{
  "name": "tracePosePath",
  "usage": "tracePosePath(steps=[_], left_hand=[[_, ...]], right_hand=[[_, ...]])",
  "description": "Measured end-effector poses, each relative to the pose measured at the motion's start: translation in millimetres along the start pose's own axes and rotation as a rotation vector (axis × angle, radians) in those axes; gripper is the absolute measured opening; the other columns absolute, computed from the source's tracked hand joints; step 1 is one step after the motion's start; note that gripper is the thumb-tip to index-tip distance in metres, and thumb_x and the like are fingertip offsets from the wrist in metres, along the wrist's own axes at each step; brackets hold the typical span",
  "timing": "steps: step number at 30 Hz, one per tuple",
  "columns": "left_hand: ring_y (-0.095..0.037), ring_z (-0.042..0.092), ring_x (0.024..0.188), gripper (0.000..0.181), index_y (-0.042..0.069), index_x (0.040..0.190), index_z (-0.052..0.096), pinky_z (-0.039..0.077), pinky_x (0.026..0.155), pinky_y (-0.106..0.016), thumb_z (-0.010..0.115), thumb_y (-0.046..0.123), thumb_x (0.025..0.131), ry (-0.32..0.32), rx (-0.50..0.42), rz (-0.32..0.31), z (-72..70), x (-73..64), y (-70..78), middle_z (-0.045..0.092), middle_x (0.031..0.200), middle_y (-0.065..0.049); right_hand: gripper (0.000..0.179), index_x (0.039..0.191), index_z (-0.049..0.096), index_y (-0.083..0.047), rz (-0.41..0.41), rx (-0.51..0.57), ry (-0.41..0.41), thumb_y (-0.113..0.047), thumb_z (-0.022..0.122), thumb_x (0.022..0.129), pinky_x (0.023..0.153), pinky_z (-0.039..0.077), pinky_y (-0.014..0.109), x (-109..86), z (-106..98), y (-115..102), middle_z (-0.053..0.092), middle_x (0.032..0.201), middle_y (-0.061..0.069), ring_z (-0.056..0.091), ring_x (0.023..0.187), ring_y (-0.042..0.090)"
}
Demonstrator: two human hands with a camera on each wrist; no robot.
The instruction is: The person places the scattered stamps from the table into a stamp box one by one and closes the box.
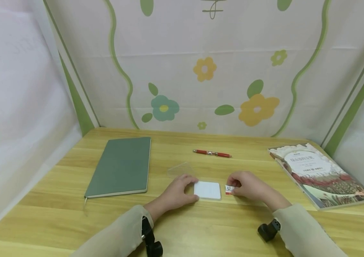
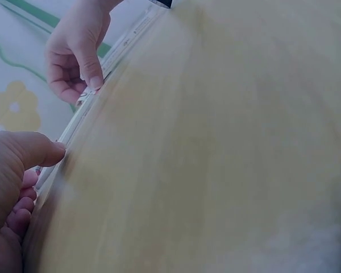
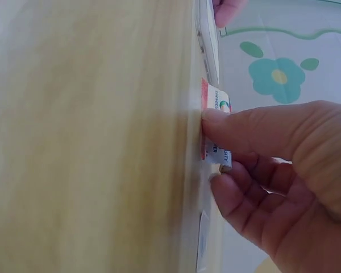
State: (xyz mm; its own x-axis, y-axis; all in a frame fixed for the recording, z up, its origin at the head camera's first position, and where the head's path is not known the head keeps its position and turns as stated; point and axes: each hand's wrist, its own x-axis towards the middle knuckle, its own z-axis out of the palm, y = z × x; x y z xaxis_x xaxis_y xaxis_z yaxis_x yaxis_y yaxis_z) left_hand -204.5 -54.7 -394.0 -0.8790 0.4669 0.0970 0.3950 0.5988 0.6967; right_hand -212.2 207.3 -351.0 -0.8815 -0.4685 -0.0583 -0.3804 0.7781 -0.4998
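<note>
On the table lies a flat white rectangular case (image 1: 207, 190) with a clear rim. My left hand (image 1: 179, 191) holds its left end, thumb at the near corner and fingers at the far corner. Just right of the case, my right hand (image 1: 248, 185) pinches a small white printed card (image 1: 229, 189) with a red edge. In the right wrist view the thumb lies across the card's lettering (image 3: 219, 98), with the fingers curled behind. The card stands close over the wood, a short gap from the case. A thin transparent sheet (image 1: 183, 167) lies behind the left hand.
A green notebook (image 1: 121, 166) with a ribbon lies at left. A red pen (image 1: 212, 153) sits farther back. To the right is a book with a floral cover (image 1: 323, 175). A flower-printed white curtain (image 1: 182, 82) encloses the table's back and sides.
</note>
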Motion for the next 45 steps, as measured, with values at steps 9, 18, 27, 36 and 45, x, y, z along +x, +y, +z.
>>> tracePosePath(steps=[9, 18, 27, 36, 45], left_hand=[[-0.026, 0.047, 0.118, 0.050, 0.009, 0.123, 0.057, 0.038, 0.100, -0.045, 0.071, 0.025, 0.078, -0.002, -0.004, -0.004, -1.7, -1.1, 2.0, 0.051, 0.126, -0.008], [-0.027, 0.046, 0.119, 0.050, 0.009, 0.124, 0.056, 0.037, 0.100, -0.046, 0.071, 0.026, 0.079, -0.005, 0.000, -0.011, -1.7, -2.0, 3.6, 0.050, 0.128, -0.009], [-0.027, 0.046, 0.119, 0.050, 0.009, 0.124, 0.056, 0.038, 0.099, -0.046, 0.071, 0.025, 0.079, -0.001, -0.002, -0.011, -1.6, -2.8, 4.4, 0.050, 0.127, -0.009], [-0.027, 0.046, 0.118, 0.050, 0.009, 0.124, 0.056, 0.037, 0.099, -0.046, 0.071, 0.025, 0.079, 0.005, 0.000, -0.008, -1.3, -2.9, 2.8, 0.050, 0.127, -0.008], [-0.027, 0.046, 0.118, 0.049, 0.010, 0.123, 0.057, 0.038, 0.099, -0.046, 0.071, 0.027, 0.079, 0.003, 0.007, -0.014, -1.7, -2.5, 3.4, 0.050, 0.127, -0.008]], right_hand=[[0.015, 0.083, 0.060, -0.012, -0.035, -0.025, 0.043, -0.003, 0.070, 0.076, 0.061, 0.039, 0.025, -0.4, 3.1, 1.9, 0.052, 0.076, -0.003, 0.044, 0.071, 0.012], [0.020, 0.083, 0.058, -0.016, -0.048, -0.083, 0.096, -0.006, 0.073, 0.074, 0.067, 0.042, 0.029, -1.3, 6.3, 3.1, 0.053, 0.084, -0.004, 0.046, 0.076, 0.013], [0.020, 0.081, 0.057, -0.015, -0.031, -0.023, 0.082, -0.004, 0.072, 0.075, 0.062, 0.038, 0.026, -1.4, 6.3, 3.0, 0.051, 0.076, -0.004, 0.045, 0.072, 0.013], [0.015, 0.084, 0.063, -0.015, -0.038, -0.017, 0.089, -0.004, 0.069, 0.076, 0.061, 0.037, 0.025, -4.2, 4.1, 3.4, 0.051, 0.073, -0.004, 0.045, 0.070, 0.013], [0.011, 0.092, 0.068, -0.013, 0.050, 0.142, 0.079, -0.007, 0.063, 0.084, 0.064, 0.042, 0.026, -6.8, 0.3, 2.4, 0.058, 0.081, -0.002, 0.048, 0.075, 0.015]])
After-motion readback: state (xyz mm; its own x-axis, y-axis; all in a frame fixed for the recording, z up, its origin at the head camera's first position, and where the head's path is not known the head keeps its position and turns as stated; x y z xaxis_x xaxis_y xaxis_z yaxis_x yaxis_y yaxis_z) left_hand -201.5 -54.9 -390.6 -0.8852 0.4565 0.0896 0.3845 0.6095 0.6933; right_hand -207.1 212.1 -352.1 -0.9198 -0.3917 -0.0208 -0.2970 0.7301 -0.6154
